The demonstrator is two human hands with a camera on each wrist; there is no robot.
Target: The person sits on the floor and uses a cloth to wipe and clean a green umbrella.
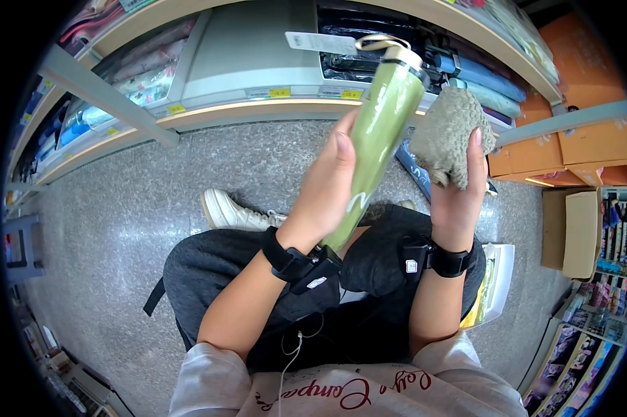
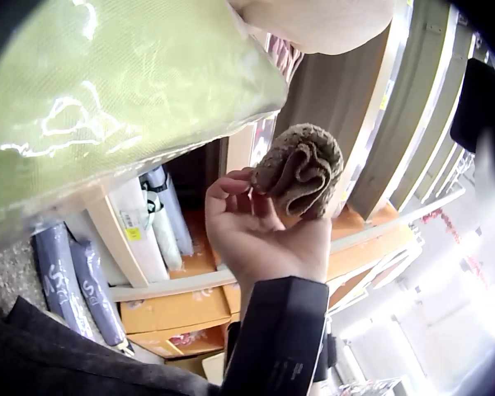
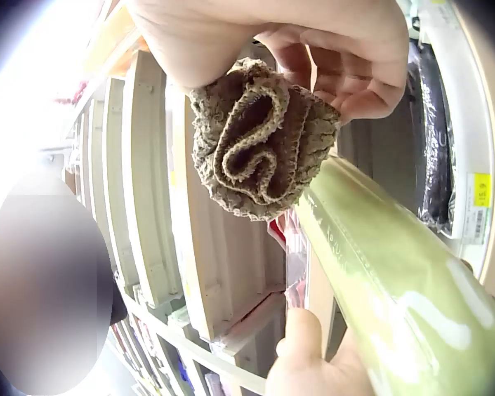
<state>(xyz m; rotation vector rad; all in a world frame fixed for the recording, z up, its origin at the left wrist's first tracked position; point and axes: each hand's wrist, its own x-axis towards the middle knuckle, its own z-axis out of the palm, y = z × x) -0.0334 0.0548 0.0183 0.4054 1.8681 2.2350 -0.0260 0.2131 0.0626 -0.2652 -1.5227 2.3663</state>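
Observation:
My left hand [image 1: 324,184] holds a long green cylinder [image 1: 379,132] in clear plastic, thumb along its side. The cylinder is tilted, with a cream cap [image 1: 401,57], a cord loop and a white tag [image 1: 320,43] at its far end. My right hand [image 1: 459,198] holds a rolled-up, bumpy grey-green cloth [image 1: 452,132] by its lower part, thumb on the outside. Folded layers of the cloth [image 3: 252,153] show at its end in the right wrist view. The cylinder and cloth are held side by side above the lap.
A low shelf [image 1: 278,104] with price labels and wrapped goods runs across the front. Blue wrapped cylinders [image 2: 95,289] lie on the floor beyond the knees. Orange boxes [image 1: 529,153] and a cardboard box [image 1: 570,233] are at the right; a white tray [image 1: 495,285] sits beside the right leg.

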